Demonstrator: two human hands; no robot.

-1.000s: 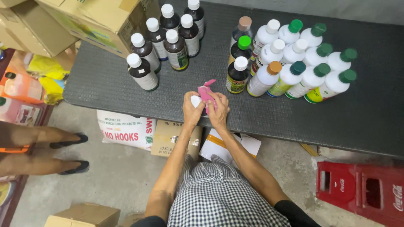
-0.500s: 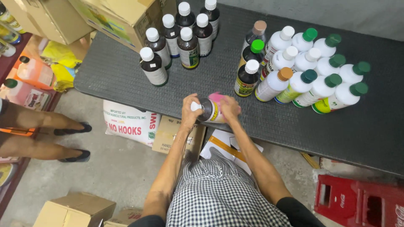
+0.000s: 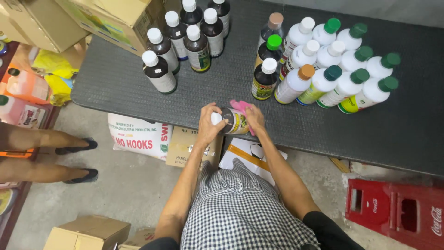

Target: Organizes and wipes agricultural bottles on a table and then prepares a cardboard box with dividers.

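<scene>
Dark grey, ribbed tabletop (image 3: 138, 95) standing on a pale grey concrete floor (image 3: 125, 185). Brown cardboard boxes (image 3: 41, 23) stacked at upper left; a white printed sack (image 3: 138, 134) and a further flat carton (image 3: 185, 146) beneath the tabletop; red plastic crate (image 3: 397, 217) at lower right. Even, diffuse lighting.

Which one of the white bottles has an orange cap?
The white bottle with the orange cap, at the near left end of the white group; the other white bottles have green or white caps.

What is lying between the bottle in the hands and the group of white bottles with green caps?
In the head view, a bare strip of the dark table separates the held dark bottle from the white bottles. Only the pink cloth under the right hand reaches into it.
</scene>
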